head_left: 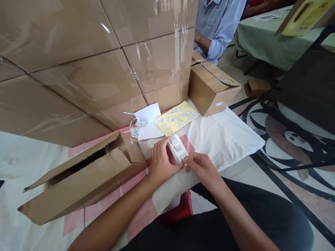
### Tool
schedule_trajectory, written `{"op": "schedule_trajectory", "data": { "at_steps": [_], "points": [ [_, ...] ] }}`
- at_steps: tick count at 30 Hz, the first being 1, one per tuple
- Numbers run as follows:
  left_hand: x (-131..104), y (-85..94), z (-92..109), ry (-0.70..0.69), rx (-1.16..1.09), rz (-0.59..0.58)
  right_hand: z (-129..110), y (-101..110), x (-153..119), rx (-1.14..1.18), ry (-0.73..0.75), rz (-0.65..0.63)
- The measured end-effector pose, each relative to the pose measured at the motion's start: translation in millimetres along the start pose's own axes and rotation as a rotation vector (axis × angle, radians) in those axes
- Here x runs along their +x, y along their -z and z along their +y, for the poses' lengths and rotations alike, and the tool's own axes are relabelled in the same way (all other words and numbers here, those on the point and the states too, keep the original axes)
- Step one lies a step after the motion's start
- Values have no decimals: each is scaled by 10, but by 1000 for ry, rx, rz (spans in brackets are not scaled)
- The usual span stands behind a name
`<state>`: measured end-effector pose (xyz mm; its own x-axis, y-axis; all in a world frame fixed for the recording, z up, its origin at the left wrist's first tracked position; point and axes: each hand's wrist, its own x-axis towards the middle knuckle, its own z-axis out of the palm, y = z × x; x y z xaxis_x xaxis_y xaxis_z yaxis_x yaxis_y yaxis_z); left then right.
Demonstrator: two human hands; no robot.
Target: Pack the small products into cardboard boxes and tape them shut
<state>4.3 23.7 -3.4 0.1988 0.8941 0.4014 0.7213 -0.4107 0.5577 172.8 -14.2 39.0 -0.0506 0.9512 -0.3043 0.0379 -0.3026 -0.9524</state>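
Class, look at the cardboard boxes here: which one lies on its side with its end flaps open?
The long narrow box just left of the left hand. Its end gapes open, while the small box behind the yellow sheet sits upright.

Yellow sticker sheet (177, 118): small white labels, print too small to read.
Small carton (212, 89): white tag, print blurred.
White cloth (227, 139): faint print, unreadable.
Readable text: none anywhere.

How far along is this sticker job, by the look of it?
Done: the yellow sticker sheet shows gaps, and peeled scraps lie by the white paper.
In hand: the left hand grips a small white device while the right hand pinches at its near end.
Left: many stickers remain on the sheet.
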Motion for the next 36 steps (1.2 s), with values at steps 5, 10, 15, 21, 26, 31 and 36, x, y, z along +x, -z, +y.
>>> {"op": "schedule_trajectory", "data": {
  "at_steps": [5, 10, 15, 21, 26, 31, 36],
  "points": [
    [-17, -15, -25, -36, 14, 14, 19, 6, -59, 82, -37, -24],
    [-10, -21, -27, -47, 13, 24, 40, -2, -53, 84, -28, -14],
    [-4, -17, -8, -30, 11, 19, 90, -36, -25, 151, -13, 16],
    [-12, -4, -4, -32, 11, 11, 139, -57, -4, 259, -52, 19],
    [-10, -2, -8, -32, 10, 9, 138, -100, -8, 338, -71, 12],
    [-11, -11, -35, -55, 11, 15, 129, -161, -26, 447, -74, 30],
    [-18, -9, -45, -64, 15, 14, 164, -178, -17, 462, -62, 54]
  ]
}}
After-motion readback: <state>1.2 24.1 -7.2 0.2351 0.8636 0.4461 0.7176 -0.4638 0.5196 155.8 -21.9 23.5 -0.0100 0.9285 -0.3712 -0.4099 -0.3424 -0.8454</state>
